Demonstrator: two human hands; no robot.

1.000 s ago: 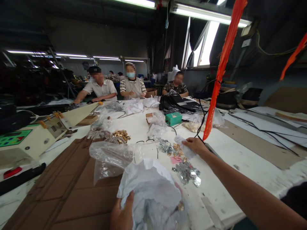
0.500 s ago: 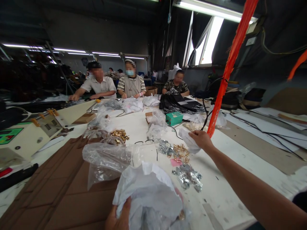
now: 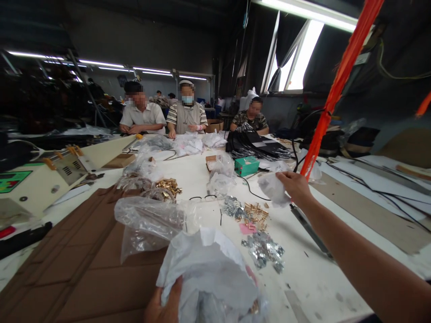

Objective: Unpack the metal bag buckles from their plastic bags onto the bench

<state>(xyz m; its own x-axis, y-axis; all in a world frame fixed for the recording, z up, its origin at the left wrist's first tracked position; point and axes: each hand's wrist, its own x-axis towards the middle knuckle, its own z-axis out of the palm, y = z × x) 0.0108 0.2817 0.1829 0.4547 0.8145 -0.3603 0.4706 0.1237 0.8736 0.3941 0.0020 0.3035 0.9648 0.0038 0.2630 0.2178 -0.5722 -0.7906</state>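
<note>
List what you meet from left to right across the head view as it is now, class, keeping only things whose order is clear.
Cream machine with a green panel → left hand → eyeglasses → green box → right hand.

Left hand [image 3: 164, 306] low, left of centre, thumb pointing up, gripping, partly cut off at bottom. Bare right forearm [image 3: 357, 246] extended forward from lower right; right hand [image 3: 296, 187] pinching.
</note>
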